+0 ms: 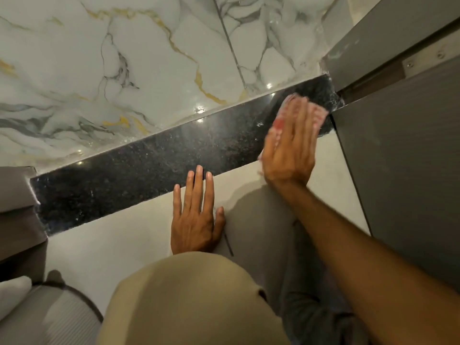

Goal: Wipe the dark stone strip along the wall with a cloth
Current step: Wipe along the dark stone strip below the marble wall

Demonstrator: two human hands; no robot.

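A dark speckled stone strip (pixel 149 168) runs diagonally from lower left to upper right, between white veined marble and a pale floor. My right hand (pixel 290 148) lies flat on a pink-and-white cloth (pixel 315 113) and presses it onto the right end of the strip, close to the grey door; both are motion-blurred. My left hand (pixel 196 215) rests flat on the pale floor with its fingers spread, fingertips reaching the strip's near edge. It holds nothing.
White marble (pixel 124 70) with grey and gold veins lies beyond the strip. A grey door and frame (pixel 403 158) stand at the right. Grey furniture (pixel 17 202) bounds the strip's left end. My bent knee in beige trousers (pixel 184 302) fills the bottom centre.
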